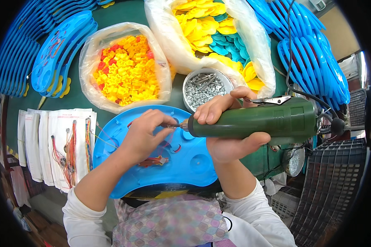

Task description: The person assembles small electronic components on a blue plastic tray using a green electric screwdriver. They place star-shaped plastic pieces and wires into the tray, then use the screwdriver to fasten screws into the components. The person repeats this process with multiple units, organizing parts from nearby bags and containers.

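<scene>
My right hand [231,123] grips a dark green electric screwdriver [251,120], held level with its bit to the left. At the bit's tip, my left hand [144,133] pinches thumb and forefinger together on something small that its fingers mostly hide. Below both hands lies a blue curved plastic shell [185,164] with round recesses and pegs. Inside it are thin coloured wires and a small red part [153,161]. Just beyond the screwdriver stands a round bowl [189,103] of small silver screws and metal pieces [206,88].
One clear bag [84,78] holds yellow and red star-like pieces; another [266,45] holds yellow and teal pieces. Blue shells stand stacked at far left [12,61] and far right [317,70]. White packets with wires [62,144] lie left. A black cable [290,49] hangs by the screwdriver.
</scene>
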Demonstrator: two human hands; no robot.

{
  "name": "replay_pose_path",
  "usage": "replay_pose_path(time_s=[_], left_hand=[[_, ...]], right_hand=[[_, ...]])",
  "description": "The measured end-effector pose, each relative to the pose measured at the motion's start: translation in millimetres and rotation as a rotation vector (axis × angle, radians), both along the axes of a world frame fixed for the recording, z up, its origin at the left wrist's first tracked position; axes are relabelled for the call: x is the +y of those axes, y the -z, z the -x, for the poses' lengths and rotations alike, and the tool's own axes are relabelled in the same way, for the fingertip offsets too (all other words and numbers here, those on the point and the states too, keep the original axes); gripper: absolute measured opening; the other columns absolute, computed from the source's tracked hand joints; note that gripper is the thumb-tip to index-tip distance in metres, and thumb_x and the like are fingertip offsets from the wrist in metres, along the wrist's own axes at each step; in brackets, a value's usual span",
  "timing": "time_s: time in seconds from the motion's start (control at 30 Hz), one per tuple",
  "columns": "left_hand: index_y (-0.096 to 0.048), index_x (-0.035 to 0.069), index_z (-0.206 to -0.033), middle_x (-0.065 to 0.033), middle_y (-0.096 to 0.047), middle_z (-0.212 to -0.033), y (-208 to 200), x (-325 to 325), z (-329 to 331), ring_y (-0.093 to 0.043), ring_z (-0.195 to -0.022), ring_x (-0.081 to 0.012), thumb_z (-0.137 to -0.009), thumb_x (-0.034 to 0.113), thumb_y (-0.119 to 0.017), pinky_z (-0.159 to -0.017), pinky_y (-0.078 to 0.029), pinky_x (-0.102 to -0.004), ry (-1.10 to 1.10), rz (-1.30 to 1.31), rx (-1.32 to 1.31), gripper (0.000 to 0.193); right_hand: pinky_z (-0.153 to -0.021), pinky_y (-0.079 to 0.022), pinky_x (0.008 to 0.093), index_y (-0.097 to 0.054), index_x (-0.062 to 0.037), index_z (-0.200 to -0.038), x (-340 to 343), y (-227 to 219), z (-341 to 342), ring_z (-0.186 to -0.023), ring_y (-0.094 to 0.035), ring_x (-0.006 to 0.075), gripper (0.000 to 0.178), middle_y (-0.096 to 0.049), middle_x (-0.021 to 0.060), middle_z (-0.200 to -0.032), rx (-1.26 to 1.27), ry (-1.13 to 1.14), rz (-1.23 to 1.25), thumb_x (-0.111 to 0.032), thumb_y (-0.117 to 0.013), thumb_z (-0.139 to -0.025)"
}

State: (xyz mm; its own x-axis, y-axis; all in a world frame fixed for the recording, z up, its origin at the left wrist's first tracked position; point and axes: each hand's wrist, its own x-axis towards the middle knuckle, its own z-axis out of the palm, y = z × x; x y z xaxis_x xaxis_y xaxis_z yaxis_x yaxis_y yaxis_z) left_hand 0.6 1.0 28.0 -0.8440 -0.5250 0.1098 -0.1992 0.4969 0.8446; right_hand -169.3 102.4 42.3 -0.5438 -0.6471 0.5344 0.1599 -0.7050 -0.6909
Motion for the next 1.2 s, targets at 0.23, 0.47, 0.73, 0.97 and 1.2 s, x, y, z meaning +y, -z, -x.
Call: replay_pose_path(time_s=[0.23,0.47,0.73,0.97,1.2], left_hand=[[-0.069,0.007,-0.102,-0.0098,-0.067,-0.094,5.3,-7.9,-7.6,-0.063,-0.092,-0.0308,-0.084,0.007,-0.076,-0.083,-0.052,-0.0418,0.071,0.281,0.054,0.019],[-0.069,0.007,-0.093,-0.0083,-0.065,-0.088,9.6,-7.0,-5.2,-0.062,-0.087,-0.0291,-0.081,0.012,-0.080,-0.078,-0.052,-0.0411,-0.031,0.421,0.103,0.017],[-0.070,0.009,-0.089,-0.0069,-0.063,-0.084,24.9,1.3,-0.7,-0.061,-0.083,-0.0279,-0.079,0.012,-0.082,-0.073,-0.052,-0.0395,-0.096,0.413,0.078,0.016],[-0.069,0.009,-0.088,-0.0071,-0.062,-0.084,27.2,1.1,-0.6,-0.061,-0.082,-0.0273,-0.079,0.011,-0.081,-0.072,-0.052,-0.0395,-0.088,0.398,0.088,0.016],[-0.072,0.007,-0.092,-0.0079,-0.064,-0.083,31.4,0.6,0.3,-0.061,-0.080,-0.0276,-0.080,0.009,-0.082,-0.072,-0.050,-0.0393,-0.092,0.395,0.104,0.016]], right_hand=[[-0.071,-0.058,0.0385,-0.044,-0.0071,-0.136,-3.0,-4.8,-7.7,-0.071,-0.063,0.0210,0.102,-0.061,0.0082,-0.079,0.062,-0.029,-0.032,-0.093,-0.046,-0.082],[-0.071,-0.058,0.0377,-0.043,-0.0062,-0.135,-2.6,-2.5,-4.0,-0.072,-0.063,0.0213,0.102,-0.062,0.0086,-0.079,0.137,-0.018,-0.034,-0.093,-0.049,-0.082],[-0.074,-0.060,0.0383,-0.045,-0.0023,-0.131,4.8,2.4,6.1,-0.076,-0.068,0.0231,0.095,-0.067,0.0124,-0.084,0.004,0.002,-0.094,-0.077,-0.072,-0.078],[-0.070,-0.058,0.0383,-0.043,-0.0074,-0.129,2.1,6.8,5.4,-0.071,-0.064,0.0223,0.094,-0.063,0.0107,-0.080,0.102,0.088,-0.244,-0.087,-0.059,-0.082],[-0.070,-0.060,0.0387,-0.045,-0.0036,-0.123,-6.3,-3.4,13.7,-0.070,-0.066,0.0223,0.094,-0.065,0.0111,-0.079,0.243,-0.045,-0.353,-0.083,-0.068,-0.079]])
